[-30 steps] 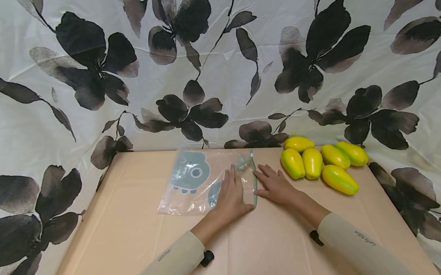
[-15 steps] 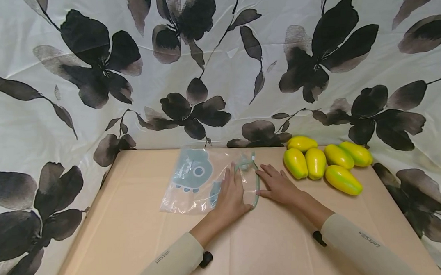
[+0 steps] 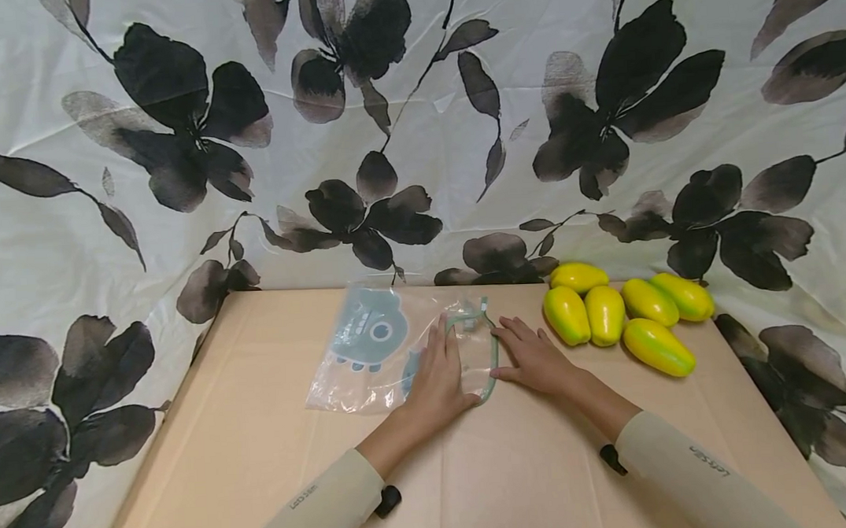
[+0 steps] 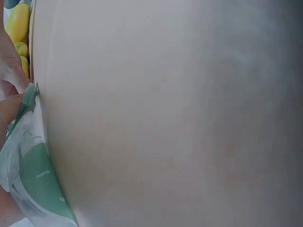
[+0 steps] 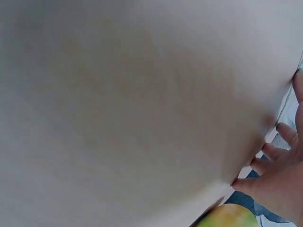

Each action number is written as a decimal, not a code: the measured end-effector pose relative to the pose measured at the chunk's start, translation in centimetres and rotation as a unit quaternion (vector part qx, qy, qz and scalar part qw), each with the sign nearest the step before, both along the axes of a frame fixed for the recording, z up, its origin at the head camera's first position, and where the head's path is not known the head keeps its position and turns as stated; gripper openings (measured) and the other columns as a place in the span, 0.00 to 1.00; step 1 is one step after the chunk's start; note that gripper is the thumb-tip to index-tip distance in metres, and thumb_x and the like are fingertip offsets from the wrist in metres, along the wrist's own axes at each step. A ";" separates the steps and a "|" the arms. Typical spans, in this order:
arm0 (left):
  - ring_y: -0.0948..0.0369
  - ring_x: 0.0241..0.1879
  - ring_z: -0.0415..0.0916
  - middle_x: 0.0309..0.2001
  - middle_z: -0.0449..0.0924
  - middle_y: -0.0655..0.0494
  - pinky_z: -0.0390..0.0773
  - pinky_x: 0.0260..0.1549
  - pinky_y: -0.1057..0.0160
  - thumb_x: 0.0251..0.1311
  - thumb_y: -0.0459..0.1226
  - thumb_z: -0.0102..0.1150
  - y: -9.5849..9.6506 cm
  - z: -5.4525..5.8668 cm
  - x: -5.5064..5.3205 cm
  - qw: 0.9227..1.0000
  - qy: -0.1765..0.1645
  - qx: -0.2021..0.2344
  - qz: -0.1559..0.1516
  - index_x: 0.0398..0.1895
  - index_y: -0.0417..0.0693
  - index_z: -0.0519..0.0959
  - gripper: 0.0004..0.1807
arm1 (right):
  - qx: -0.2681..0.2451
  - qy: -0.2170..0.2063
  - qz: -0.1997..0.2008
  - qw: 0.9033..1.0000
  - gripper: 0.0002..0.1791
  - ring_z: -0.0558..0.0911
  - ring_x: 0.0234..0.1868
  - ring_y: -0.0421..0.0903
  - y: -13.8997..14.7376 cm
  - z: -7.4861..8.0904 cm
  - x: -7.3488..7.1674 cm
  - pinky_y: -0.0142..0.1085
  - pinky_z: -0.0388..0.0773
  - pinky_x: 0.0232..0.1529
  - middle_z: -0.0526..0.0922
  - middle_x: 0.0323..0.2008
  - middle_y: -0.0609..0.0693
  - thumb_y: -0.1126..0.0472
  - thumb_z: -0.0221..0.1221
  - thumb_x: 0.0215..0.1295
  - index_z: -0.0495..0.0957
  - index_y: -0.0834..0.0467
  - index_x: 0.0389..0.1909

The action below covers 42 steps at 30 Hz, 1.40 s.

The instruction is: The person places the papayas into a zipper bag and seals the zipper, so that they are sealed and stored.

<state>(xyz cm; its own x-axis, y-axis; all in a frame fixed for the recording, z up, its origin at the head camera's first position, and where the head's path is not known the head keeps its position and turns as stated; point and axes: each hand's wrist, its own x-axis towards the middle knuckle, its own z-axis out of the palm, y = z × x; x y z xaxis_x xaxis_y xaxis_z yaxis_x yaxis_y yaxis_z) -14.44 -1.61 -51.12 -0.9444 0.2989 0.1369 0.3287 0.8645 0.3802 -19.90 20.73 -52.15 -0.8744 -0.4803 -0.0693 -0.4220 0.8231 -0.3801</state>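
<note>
A clear plastic bag (image 3: 372, 388) with a blue-green cartoon print and a green-edged mouth lies flat on the cardboard-coloured table. My left hand (image 3: 437, 377) rests on the bag near its mouth, fingers straight and thumb out to the side. The upper green edge bends back by its fingertips, apart from the lower edge. My right hand (image 3: 537, 359) lies at the right end of the bag, fingers spread and tips at the lower green edge. In the left wrist view, the bag's printed side (image 4: 42, 175) shows beside part of my left hand. Straight spread fingers of my right hand (image 5: 279, 184) show in its wrist view.
Several yellow-green mangoes (image 3: 605, 316) sit in a cluster at the back right of the table (image 3: 262, 476), close beyond my right hand. Behind the table hangs a white cloth (image 3: 460, 136) with dark flowers.
My left hand has shifted slightly left, and the upper green edge has moved back with it, so the bag's mouth gapes a little wider. My right hand stays at the lower edge.
</note>
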 end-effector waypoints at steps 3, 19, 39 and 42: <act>0.39 0.81 0.45 0.84 0.35 0.38 0.66 0.72 0.40 0.38 0.55 0.86 -0.1 -0.1 0.0 1.000 -0.005 0.009 -0.003 0.80 0.32 0.48 0.74 | 0.003 0.003 0.000 1.000 0.48 0.55 0.80 0.66 0.0 0.1 0.0 0.75 0.51 0.71 0.57 0.80 0.62 0.36 0.67 0.63 0.63 0.56 0.77; 0.36 0.81 0.45 0.84 0.33 0.39 0.66 0.70 0.36 0.42 0.57 0.83 0.5 0.0 -0.3 0.999 -0.045 -0.018 -0.013 0.81 0.34 0.46 0.73 | 0.004 0.000 0.004 1.000 0.47 0.55 0.80 0.67 0.0 0.3 -0.2 0.75 0.51 0.71 0.56 0.80 0.63 0.36 0.66 0.64 0.64 0.57 0.77; 0.35 0.80 0.47 0.84 0.34 0.39 0.66 0.69 0.35 0.43 0.55 0.82 0.6 0.2 -0.2 0.998 -0.049 -0.029 -0.010 0.81 0.34 0.47 0.71 | -0.004 0.015 0.006 1.000 0.47 0.56 0.80 0.67 0.1 0.1 0.2 0.75 0.53 0.70 0.57 0.80 0.63 0.36 0.66 0.64 0.65 0.58 0.76; 0.35 0.79 0.49 0.84 0.35 0.38 0.68 0.68 0.35 0.42 0.54 0.83 0.7 0.1 -0.1 0.999 -0.037 -0.035 -0.005 0.81 0.33 0.49 0.70 | -0.007 0.013 0.004 1.000 0.47 0.57 0.80 0.67 0.0 0.0 0.3 0.75 0.52 0.71 0.58 0.80 0.63 0.37 0.66 0.64 0.65 0.59 0.76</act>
